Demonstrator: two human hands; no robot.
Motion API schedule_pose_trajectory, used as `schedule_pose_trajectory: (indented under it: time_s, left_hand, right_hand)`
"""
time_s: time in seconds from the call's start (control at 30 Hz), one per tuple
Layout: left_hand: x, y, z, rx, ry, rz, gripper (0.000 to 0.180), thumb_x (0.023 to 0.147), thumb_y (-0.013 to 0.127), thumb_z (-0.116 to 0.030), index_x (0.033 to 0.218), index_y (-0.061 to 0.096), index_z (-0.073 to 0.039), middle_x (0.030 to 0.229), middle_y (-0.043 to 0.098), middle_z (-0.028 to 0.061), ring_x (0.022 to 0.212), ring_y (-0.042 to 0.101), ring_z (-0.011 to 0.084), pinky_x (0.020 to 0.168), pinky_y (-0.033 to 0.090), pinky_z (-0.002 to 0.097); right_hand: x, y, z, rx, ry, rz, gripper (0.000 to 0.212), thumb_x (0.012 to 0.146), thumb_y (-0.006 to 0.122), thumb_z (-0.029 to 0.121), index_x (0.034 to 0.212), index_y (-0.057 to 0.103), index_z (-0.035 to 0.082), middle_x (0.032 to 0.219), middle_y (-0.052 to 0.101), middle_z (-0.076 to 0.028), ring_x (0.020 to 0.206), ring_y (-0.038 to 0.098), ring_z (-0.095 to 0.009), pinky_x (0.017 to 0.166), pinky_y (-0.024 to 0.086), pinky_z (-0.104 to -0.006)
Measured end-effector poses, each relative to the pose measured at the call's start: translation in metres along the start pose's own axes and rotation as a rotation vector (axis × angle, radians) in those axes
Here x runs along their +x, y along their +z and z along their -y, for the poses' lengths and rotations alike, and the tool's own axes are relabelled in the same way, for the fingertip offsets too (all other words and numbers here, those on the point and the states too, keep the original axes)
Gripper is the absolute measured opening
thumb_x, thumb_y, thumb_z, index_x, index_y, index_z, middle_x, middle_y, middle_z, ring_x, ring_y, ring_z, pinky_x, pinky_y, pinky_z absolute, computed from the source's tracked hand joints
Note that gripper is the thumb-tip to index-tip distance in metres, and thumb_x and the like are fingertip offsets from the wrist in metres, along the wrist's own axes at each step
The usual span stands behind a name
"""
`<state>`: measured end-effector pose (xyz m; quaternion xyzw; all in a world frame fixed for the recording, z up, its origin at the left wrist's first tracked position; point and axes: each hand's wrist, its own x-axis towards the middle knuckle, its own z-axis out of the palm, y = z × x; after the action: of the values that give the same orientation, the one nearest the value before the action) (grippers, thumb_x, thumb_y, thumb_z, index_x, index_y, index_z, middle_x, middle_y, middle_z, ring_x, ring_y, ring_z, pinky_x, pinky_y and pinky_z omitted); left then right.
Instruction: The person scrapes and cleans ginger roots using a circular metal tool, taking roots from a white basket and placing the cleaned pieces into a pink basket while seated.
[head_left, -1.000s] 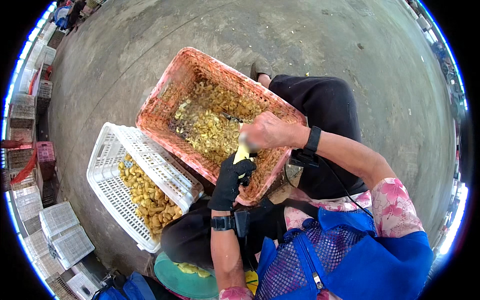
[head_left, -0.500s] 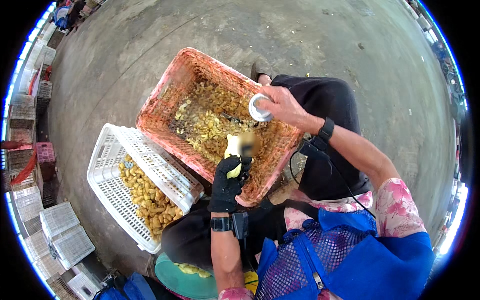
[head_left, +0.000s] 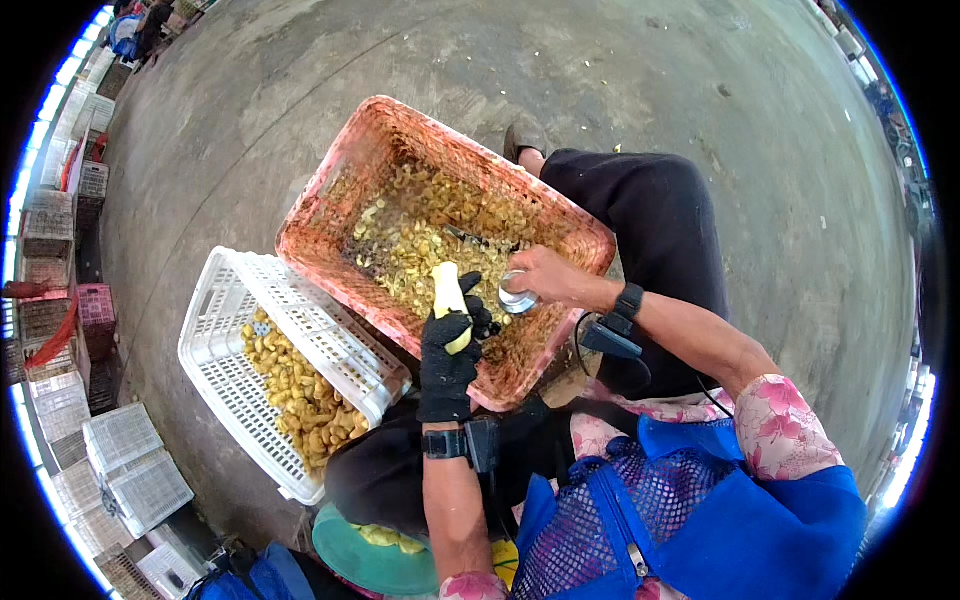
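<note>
My left hand (head_left: pixel 448 355), in a black glove, is wrapped round a peeled, pale yellow piece of ginger (head_left: pixel 447 290) that points up over the near side of a pink crate (head_left: pixel 345 275). My bare right hand (head_left: pixel 550 277) grips a round, silvery metal lid-like tool (head_left: pixel 516 296) close to the right of the ginger, with a small gap between them. Beneath both hands the crate holds a layer of yellow-brown peelings (head_left: pixel 410 240). A dark, slim tool (head_left: pixel 465 236) lies on those peelings.
A white slatted crate (head_left: pixel 225 360) with unpeeled ginger (head_left: pixel 300 395) stands left of the pink one, tilted. A green basin (head_left: pixel 345 560) with pale pieces sits by my left leg. Stacked crates (head_left: pixel 135 465) line the far left. A cable runs from my right wrist.
My right hand has come down and nearer with the metal tool, turning it, to beside the ginger. The ginger in my left hand has tilted slightly left and stands more upright.
</note>
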<state>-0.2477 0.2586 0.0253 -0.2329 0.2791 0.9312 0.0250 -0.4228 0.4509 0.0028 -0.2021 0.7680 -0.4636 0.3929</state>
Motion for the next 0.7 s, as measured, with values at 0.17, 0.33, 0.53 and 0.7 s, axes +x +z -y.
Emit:
schedule_pose_trajectory:
  time_s: [0.17,0.33,0.53,0.7]
  left_hand:
    - [0.009,0.006,-0.006,0.013,0.136,-0.057,0.068,0.107,0.073,-0.036,0.159,0.058,0.005,0.116,0.079,0.0091,0.099,0.077,0.023,0.098,0.065,0.0442]
    - [0.012,0.003,-0.008,-0.218,0.161,-0.142,0.061,0.109,0.069,-0.041,0.149,0.065,0.005,0.13,0.078,0.0161,0.113,0.078,0.0298,0.103,0.065,0.0499]
    - [0.012,0.003,-0.008,-0.245,0.22,-0.01,0.062,0.113,0.063,-0.042,0.154,0.061,0.004,0.139,0.075,0.0192,0.125,0.075,0.0318,0.111,0.061,0.0499]
    - [0.015,-0.02,-0.008,-0.261,0.22,0.014,0.065,0.116,0.062,-0.045,0.161,0.056,0.002,0.149,0.07,0.0186,0.134,0.071,0.0312,0.119,0.054,0.0497]
  right_hand:
    - [-0.019,0.007,0.01,0.234,0.154,-0.079,0.02,0.109,0.074,0.022,0.101,0.074,0.003,0.084,0.068,0.002,0.072,0.062,-0.006,0.059,0.048,-0.0272]
    - [-0.021,0.024,0.011,0.357,0.022,-0.037,0.019,0.111,0.073,0.022,0.111,0.074,0.002,0.092,0.072,0.002,0.081,0.067,-0.006,0.067,0.056,-0.0275]
    - [-0.032,0.025,0.043,0.413,0.018,-0.111,0.021,0.112,0.073,0.024,0.113,0.073,0.002,0.093,0.07,0.003,0.083,0.067,-0.004,0.068,0.057,-0.0262]
    - [-0.021,0.042,0.082,0.45,0.002,-0.088,0.024,0.11,0.075,0.024,0.108,0.074,0.0,0.089,0.07,0.0,0.074,0.065,-0.006,0.059,0.052,-0.0262]
